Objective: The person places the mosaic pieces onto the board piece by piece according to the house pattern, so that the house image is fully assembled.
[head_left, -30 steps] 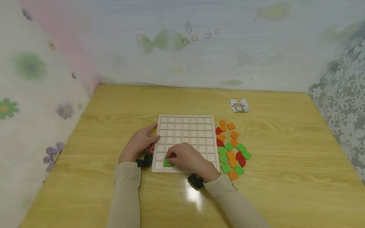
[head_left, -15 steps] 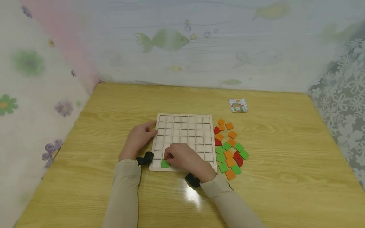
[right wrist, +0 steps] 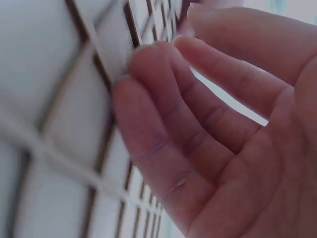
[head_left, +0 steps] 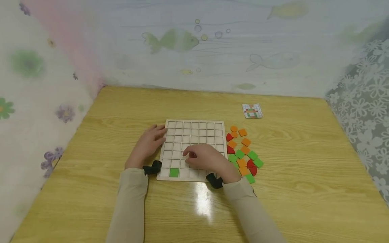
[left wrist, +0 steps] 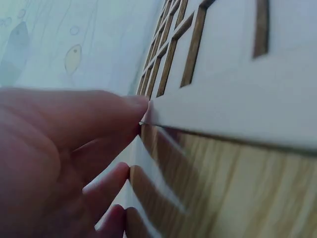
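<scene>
A pale wooden grid board point(head_left: 194, 179) lies on the table, with one green square tile point(head_left: 174, 172) set in a cell of its front row, second from the left. Against the board's left edge rests my left hand point(head_left: 147, 143); its thumb and fingertips touch the rim, and the left wrist view shows the fingers spread and relaxed. My right hand point(head_left: 206, 157) hovers over the middle of the board, to the right of the green tile. Its fingers bend loosely, the thumb stands apart, and nothing is between them in the right wrist view.
Several loose orange point(head_left: 246, 141), green point(head_left: 258, 162) and red point(head_left: 230, 150) tiles lie scattered right of the board. Behind them is a small card point(head_left: 252, 110) printed with a coloured grid pattern. A painted wall point(head_left: 170, 64) borders the table's far edge.
My right hand has let go of the green tile, which now sits flat in its cell, and has moved up and right. The left hand stays at the board's edge.
</scene>
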`<action>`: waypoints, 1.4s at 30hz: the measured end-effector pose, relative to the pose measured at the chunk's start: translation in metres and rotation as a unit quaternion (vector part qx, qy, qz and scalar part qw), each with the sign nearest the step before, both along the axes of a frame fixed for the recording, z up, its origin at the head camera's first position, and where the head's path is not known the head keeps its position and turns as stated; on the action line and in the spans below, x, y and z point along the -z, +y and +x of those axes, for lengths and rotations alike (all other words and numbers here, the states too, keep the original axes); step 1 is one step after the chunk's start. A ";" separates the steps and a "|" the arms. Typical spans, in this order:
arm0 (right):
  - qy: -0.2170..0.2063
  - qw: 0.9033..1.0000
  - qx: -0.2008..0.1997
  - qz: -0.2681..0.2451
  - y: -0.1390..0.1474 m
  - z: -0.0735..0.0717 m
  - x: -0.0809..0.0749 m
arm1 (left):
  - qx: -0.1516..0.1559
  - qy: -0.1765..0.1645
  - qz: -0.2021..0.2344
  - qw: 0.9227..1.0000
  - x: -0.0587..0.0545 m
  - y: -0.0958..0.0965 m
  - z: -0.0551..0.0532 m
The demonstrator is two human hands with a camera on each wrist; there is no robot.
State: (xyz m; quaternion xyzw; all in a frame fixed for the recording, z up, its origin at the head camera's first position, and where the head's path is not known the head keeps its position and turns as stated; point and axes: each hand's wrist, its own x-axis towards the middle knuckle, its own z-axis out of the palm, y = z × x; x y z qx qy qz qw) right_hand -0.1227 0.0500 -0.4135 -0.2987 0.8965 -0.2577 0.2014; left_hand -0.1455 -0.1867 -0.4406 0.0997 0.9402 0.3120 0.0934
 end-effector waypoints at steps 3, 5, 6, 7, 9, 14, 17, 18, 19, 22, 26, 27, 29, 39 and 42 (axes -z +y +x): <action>-0.013 1.000 0.022 0.000 0.010 -0.005 -0.002 | 0.012 -0.018 0.008 1.000 0.004 -0.002 0.000; -0.015 0.999 0.037 -0.003 0.019 -0.009 -0.004 | 0.020 -0.023 0.014 0.999 0.006 -0.003 0.000; -0.016 0.999 0.047 -0.003 0.023 -0.011 -0.005 | 0.022 -0.024 0.017 0.999 0.007 -0.004 0.000; -0.015 0.998 0.055 -0.006 0.028 -0.013 -0.005 | 0.022 -0.026 0.022 0.999 0.007 -0.004 0.000; -0.020 0.997 0.072 -0.015 0.040 -0.016 -0.007 | 0.025 -0.026 0.029 0.999 0.007 -0.004 -0.001; -0.042 0.993 0.105 -0.045 0.069 -0.021 -0.013 | 0.033 -0.020 0.046 0.998 0.007 -0.002 -0.001; -0.049 0.990 0.121 -0.052 0.083 -0.021 -0.015 | 0.038 -0.014 0.048 0.998 0.008 -0.002 -0.001; -0.048 0.990 0.123 -0.051 0.087 -0.021 -0.015 | 0.039 -0.012 0.047 0.998 0.009 -0.001 -0.001; -0.045 0.990 0.123 -0.048 0.091 -0.021 -0.015 | 0.040 -0.012 0.046 0.998 0.009 -0.001 -0.001; -0.029 0.992 0.120 -0.034 0.102 -0.020 -0.014 | 0.041 -0.012 0.049 0.998 0.010 -0.002 0.000; -0.022 0.991 0.130 -0.029 0.116 -0.021 -0.015 | 0.038 -0.002 0.053 0.998 0.008 -0.002 0.001; -0.026 0.990 0.137 -0.030 0.119 -0.022 -0.016 | 0.038 0.001 0.054 0.998 0.008 -0.003 0.001; -0.034 0.988 0.145 -0.035 0.126 -0.023 -0.016 | 0.039 0.006 0.053 0.998 0.008 -0.002 0.000; -0.067 0.986 0.153 -0.007 0.160 -0.025 -0.009 | 0.022 0.003 0.054 0.998 0.008 -0.005 0.002; -0.062 0.984 0.164 0.007 0.171 -0.025 -0.009 | 0.022 0.003 0.064 0.998 0.008 -0.004 0.003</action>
